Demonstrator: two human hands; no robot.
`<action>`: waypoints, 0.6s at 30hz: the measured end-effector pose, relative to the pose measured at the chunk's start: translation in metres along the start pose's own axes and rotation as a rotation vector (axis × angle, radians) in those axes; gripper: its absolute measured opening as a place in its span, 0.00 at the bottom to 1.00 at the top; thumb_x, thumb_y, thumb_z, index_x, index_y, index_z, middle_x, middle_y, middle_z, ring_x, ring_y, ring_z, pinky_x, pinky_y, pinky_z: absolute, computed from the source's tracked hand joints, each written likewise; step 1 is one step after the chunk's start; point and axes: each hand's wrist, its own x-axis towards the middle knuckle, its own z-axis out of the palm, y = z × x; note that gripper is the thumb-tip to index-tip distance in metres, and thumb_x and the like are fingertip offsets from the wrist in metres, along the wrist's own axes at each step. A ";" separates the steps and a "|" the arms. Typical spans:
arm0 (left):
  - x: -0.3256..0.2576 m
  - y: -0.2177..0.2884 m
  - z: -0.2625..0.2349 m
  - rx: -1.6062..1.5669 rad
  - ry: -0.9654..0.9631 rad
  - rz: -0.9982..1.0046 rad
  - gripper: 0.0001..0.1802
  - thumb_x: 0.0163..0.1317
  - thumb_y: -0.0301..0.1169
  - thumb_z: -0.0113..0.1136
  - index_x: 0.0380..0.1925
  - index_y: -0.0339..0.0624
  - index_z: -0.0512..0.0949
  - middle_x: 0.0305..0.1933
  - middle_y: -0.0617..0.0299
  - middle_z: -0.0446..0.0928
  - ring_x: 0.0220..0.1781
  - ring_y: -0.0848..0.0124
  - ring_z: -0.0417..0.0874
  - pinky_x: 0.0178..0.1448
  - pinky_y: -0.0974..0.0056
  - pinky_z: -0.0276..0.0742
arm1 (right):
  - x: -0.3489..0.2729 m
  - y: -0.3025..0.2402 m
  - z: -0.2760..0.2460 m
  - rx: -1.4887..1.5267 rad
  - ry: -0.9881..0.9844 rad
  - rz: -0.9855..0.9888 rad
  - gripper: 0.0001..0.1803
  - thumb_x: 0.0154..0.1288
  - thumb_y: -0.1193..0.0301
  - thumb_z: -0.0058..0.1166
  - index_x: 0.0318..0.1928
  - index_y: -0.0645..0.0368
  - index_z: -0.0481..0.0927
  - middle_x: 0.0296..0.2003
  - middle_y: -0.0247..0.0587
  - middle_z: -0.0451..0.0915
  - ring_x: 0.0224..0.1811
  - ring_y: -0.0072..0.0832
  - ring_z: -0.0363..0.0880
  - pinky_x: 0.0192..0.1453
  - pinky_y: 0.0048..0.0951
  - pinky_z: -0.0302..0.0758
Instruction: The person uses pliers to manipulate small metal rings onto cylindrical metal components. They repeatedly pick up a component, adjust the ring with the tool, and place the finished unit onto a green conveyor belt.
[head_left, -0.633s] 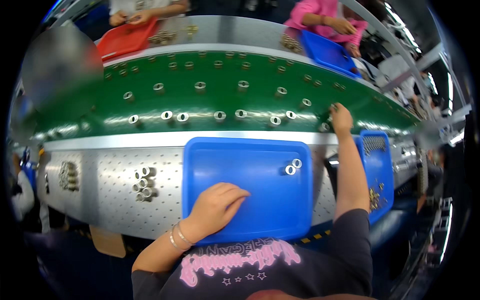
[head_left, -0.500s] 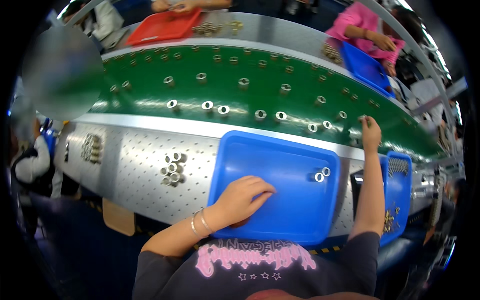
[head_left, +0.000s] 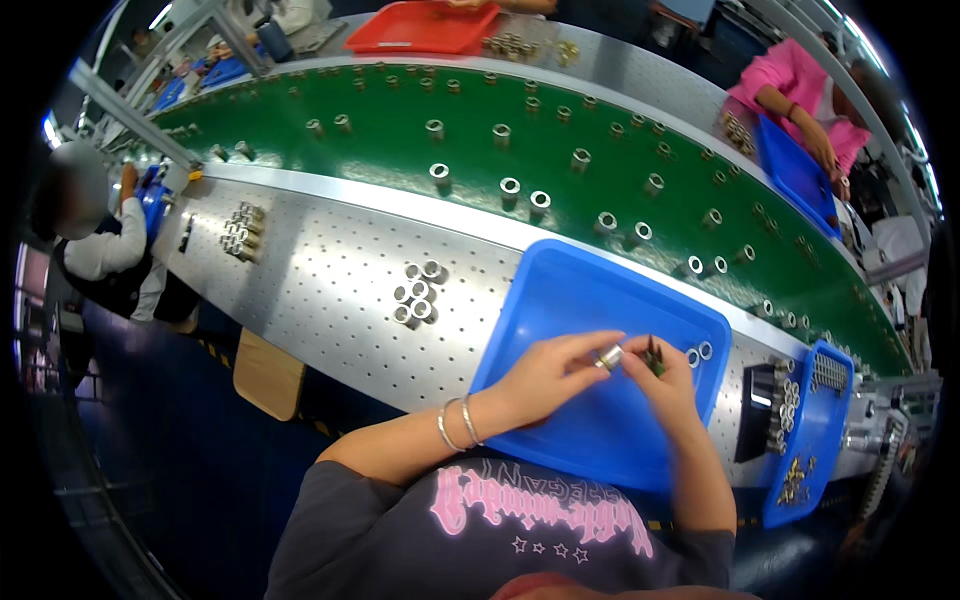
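Over the blue tray (head_left: 570,300) my two hands are close together. My left hand (head_left: 540,380) pinches a short silver metal sleeve (head_left: 609,357) between thumb and fingertips. Curled fingers of my right hand (head_left: 672,392) hold a small dark tool with pointed tips (head_left: 653,357); its handle is mostly hidden. The right fingertips are right beside the sleeve, and I cannot tell if they touch it. Two silver rings (head_left: 706,350) lie in the tray near its right wall, beyond my right hand.
A green conveyor belt (head_left: 380,140) carries many metal sleeves past the far side. Sleeves stand grouped on the perforated metal table (head_left: 340,300) left of the tray. At right are more sleeves (head_left: 783,405) and a narrow blue tray (head_left: 822,440) with small brass parts. Co-workers sit around the belt.
My right hand has come back from the belt to my left hand over the tray. A metal sleeve is now in my left fingers, and the dark tool shows in my right. The view has shifted.
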 end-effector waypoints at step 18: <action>-0.012 -0.013 -0.012 -0.296 0.166 -0.022 0.23 0.53 0.17 0.58 0.52 0.34 0.69 0.49 0.57 0.73 0.49 0.72 0.76 0.52 0.69 0.75 | -0.012 -0.005 0.022 0.013 0.023 -0.134 0.04 0.58 0.75 0.55 0.34 0.60 0.75 0.26 0.36 0.77 0.27 0.17 0.74 0.29 0.21 0.69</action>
